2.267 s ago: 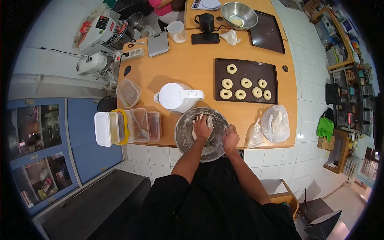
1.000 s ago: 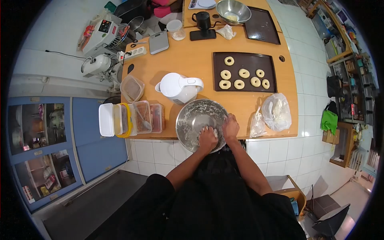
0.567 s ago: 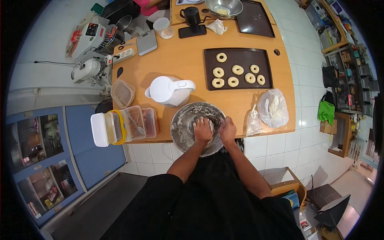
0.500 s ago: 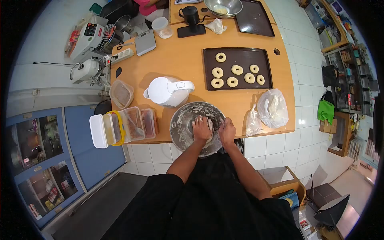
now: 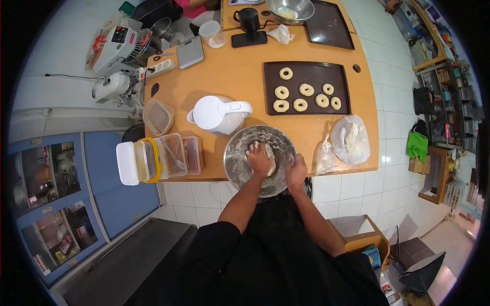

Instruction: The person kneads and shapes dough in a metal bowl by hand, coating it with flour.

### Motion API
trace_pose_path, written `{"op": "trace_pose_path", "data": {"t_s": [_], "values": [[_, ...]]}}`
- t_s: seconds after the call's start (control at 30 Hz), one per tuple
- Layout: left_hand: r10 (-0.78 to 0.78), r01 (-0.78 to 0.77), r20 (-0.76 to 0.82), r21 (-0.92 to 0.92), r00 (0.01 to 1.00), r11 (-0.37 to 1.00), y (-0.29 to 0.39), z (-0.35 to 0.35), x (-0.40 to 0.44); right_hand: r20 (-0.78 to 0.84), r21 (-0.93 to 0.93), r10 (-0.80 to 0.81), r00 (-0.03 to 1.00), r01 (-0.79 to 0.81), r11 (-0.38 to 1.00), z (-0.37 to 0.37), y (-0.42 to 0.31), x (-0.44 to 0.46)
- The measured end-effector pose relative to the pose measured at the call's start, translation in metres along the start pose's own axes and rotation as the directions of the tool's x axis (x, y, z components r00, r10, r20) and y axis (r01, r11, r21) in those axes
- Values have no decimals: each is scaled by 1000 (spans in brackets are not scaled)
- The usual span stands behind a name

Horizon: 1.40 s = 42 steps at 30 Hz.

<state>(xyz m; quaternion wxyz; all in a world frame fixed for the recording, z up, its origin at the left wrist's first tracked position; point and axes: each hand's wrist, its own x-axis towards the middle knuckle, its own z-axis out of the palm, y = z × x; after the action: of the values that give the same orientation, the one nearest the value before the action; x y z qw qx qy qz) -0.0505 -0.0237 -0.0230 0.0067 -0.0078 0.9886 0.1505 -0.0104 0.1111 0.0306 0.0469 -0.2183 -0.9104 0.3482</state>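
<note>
A steel mixing bowl (image 5: pixel 234 162) smeared with flour and dough stands at the near edge of the table. Inside it my left hand (image 5: pixel 259 159) presses on a pale lump of dough (image 5: pixel 271 164), its fingers curled over the top. Part of the dough is hidden under that hand. On the bowl's right side, my right hand (image 5: pixel 296 173) grips the rim, with the thumb side upward.
Behind the bowl stands a white pitcher (image 5: pixel 217 115). A dark baking tray (image 5: pixel 275 69) holds several dough rings. Plastic bags (image 5: pixel 351 140) lie to the right, plastic tubs (image 5: pixel 173 153) to the left. A kitchen scale (image 5: pixel 190 52) and another person's arm (image 5: pixel 194 7) are farther back.
The bowl has shifted slightly right and away from me, beyond the small shift of the whole view. My left fingers have curled more over the dough; my right hand keeps its hold on the rim.
</note>
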Motion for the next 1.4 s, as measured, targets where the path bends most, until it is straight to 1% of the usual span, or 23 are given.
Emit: {"op": "trace_pose_path", "data": {"t_s": [0.07,0.13,0.17,0.27,0.37,0.43,0.47,0.5,0.57,0.6,0.67,0.7,0.73,0.77,0.8,0.9,0.97,1.03,1.07,1.13,1.23,1.33,1.4], "values": [[32,-33,-14,-65,999,997,9,4,-1,-39,-4,41,998,-41,999,-8,4,-1],[58,-59,-6,-111,998,992,19,14,-1,-114,-70,-2,993,-6,997,-17,13,-1],[90,-103,-76,-185,993,977,22,17,-1,-150,-105,-25,988,9,994,-21,14,0],[131,-147,-74,-280,989,949,25,28,4,-226,84,35,973,-16,996,-31,13,3],[111,-114,-35,-480,993,870,19,48,8,-109,365,137,985,-89,927,-18,41,6],[116,-129,-59,-543,991,830,11,66,9,-113,325,167,979,-123,938,-19,38,9],[108,-138,-87,-538,990,831,10,67,10,-114,305,182,977,-140,942,-21,36,9],[100,-146,-114,-533,988,833,10,67,10,-108,280,183,977,-147,949,-23,34,8],[67,-153,-202,-451,977,879,11,67,6,-94,227,184,978,-159,961,-27,30,5],[21,-111,-201,-449,979,886,18,53,2,-75,187,172,982,-156,970,-26,31,3],[-65,-30,-197,-445,978,895,41,4,-4,-40,107,156,987,-151,983,-21,34,0],[7,-62,-134,-414,991,908,41,-3,-9,-65,149,146,987,-135,980,-23,29,0],[2,9,29,-372,1000,928,40,-8,-9,-88,190,136,987,-118,975,-25,23,-2],[-13,74,191,-318,982,945,37,-11,-11,-112,230,127,986,-99,968,-28,18,-3],[-36,130,345,-252,938,959,34,-13,-12,-120,214,127,985,-100,972,-30,16,-4],[185,-42,379,-356,907,934,21,-24,-16,-124,183,137,983,-113,977,-30,12,-1],[281,-182,307,-314,909,932,9,-42,-31,-103,175,170,980,-150,973,-26,14,1],[329,-273,328,-207,885,940,7,-71,-29,-83,169,142,986,-126,977,-24,16,0],[319,-252,371,-220,872,942,4,-69,-23,-74,164,124,989,-111,980,-26,15,2],[294,-199,457,-246,839,949,-1,-55,-14,-101,194,143,985,-121,974,-24,9,2],[485,-315,359,-438,797,842,-10,-30,-14,-99,193,158,982,-137,972,-26,8,1],[484,-287,490,-424,725,859,-6,-58,-11,-89,178,185,979,-167,970,-23,5,7],[524,-419,461,-317,716,851,-12,-63,-11,-92,158,187,978,-171,972,-23,5,6]]}}
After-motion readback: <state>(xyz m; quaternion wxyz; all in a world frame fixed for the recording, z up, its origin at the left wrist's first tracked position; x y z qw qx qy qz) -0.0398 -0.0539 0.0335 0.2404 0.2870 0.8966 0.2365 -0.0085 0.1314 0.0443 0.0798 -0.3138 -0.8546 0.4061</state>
